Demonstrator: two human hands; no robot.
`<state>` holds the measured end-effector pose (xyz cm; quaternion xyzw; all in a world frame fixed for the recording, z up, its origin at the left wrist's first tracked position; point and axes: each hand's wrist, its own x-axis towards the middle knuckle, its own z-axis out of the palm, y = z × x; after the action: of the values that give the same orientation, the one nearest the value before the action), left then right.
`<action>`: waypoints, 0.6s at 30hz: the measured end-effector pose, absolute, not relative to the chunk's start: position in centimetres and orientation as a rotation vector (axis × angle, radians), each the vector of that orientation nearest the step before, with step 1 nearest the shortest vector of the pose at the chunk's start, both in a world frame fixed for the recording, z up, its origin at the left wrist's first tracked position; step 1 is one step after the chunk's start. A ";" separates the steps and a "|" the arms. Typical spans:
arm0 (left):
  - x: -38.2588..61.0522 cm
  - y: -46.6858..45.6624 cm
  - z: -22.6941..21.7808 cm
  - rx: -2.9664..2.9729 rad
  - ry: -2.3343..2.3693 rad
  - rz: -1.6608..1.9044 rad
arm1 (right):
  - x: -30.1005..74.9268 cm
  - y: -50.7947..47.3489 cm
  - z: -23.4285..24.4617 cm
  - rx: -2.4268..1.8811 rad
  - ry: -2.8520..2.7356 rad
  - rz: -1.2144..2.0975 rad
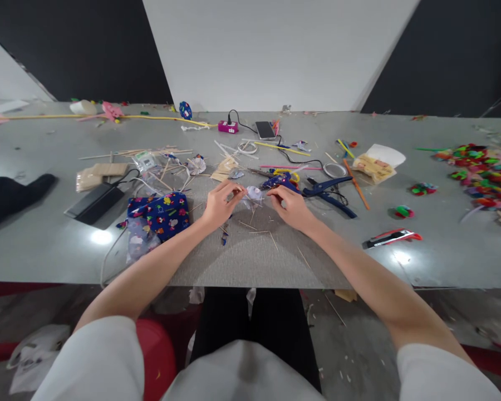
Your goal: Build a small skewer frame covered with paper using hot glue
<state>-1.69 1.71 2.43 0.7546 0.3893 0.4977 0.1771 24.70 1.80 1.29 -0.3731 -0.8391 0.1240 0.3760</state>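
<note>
A small pale lavender piece of fabric (254,193) is between my two hands, above the middle of the table. My left hand (220,205) is closed in a pinch at the fabric's left edge. On the other side, my right hand (291,207) is also pinched, its fingertips just right of the fabric; whatever they hold is too small to make out. Thin wooden sticks (254,231) lie scattered below. Beyond my right hand is dark blue patterned fabric (278,181), with yellow-handled scissors (293,175) and blue-handled pliers (328,186) beside it.
Folded blue patterned cloth (171,214) and a black box-like device (96,203) lie left. On the right are a red utility knife (392,238) and a colourful pile of fuzzy pieces (478,172). A phone (265,130) and purple power block (227,127) sit at the back.
</note>
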 end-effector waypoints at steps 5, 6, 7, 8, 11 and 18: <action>-1.8 2.3 1.7 2.212 1.084 1.452 | 24.5 1.3 1.8 -0.923 -2.200 0.300; -1.8 2.4 1.5 2.215 1.077 1.467 | 24.5 1.2 1.8 -0.922 -2.204 0.297; -1.9 2.5 1.4 2.211 1.074 1.477 | 24.4 1.2 1.9 -0.923 -2.207 0.295; -1.9 2.5 1.3 2.198 1.076 1.479 | 24.4 1.2 1.9 -0.921 -2.209 0.296; -1.8 2.6 1.0 2.086 1.100 1.453 | 24.5 1.1 2.0 -0.898 -2.236 0.308; -1.4 2.9 0.7 1.741 1.026 1.432 | 24.4 0.6 2.5 -0.781 -2.444 0.159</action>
<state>-1.40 2.89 0.75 0.6645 0.3917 0.5464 0.3263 24.42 0.60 2.53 -0.2914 -0.9123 0.0592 0.2815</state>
